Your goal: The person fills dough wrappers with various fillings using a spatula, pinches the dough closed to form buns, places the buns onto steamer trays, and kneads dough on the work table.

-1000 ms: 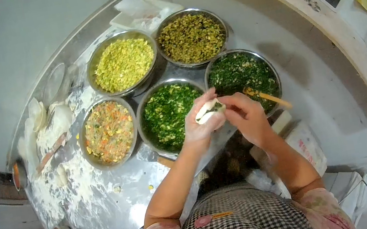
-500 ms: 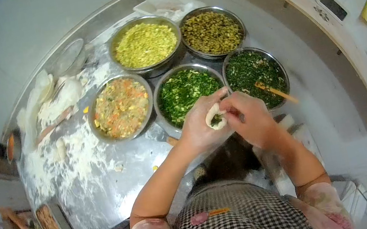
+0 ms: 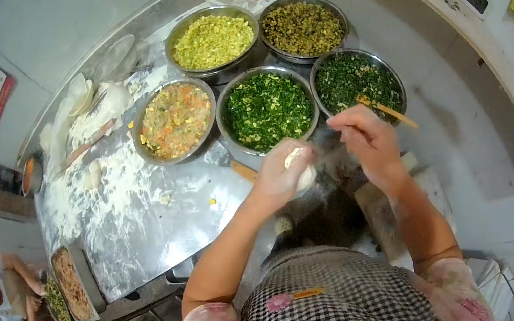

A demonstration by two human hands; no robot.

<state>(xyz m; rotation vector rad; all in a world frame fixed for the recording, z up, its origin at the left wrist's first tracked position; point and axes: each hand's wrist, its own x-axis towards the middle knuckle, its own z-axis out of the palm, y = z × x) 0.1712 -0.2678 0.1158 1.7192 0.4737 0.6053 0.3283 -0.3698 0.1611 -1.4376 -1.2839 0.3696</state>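
Observation:
My left hand (image 3: 279, 176) is wrapped round a white dough piece (image 3: 300, 168), in front of the bowl of bright green chopped filling (image 3: 269, 110). No filling shows on the dough now. To its right, my right hand (image 3: 370, 144) is raised apart from the dough, fingers curled and pressed together; whether anything small is between them is hidden. Just beyond it stands the bowl of dark green filling (image 3: 353, 80), with a wooden-handled utensil (image 3: 395, 115) leaning over its rim.
Bowls of carrot-flecked filling (image 3: 174, 121), yellow filling (image 3: 212, 40) and brown-green filling (image 3: 302, 27) stand on the floury metal table (image 3: 192, 220). A rolling pin (image 3: 89, 144) lies at left. Another person (image 3: 14, 282) is at far left, beside a tray (image 3: 73, 286).
My right hand has come off the dough and moved right. My left hand has closed round the dough, whose green filling showed before. The view has shifted, bringing a round pan into sight at lower left.

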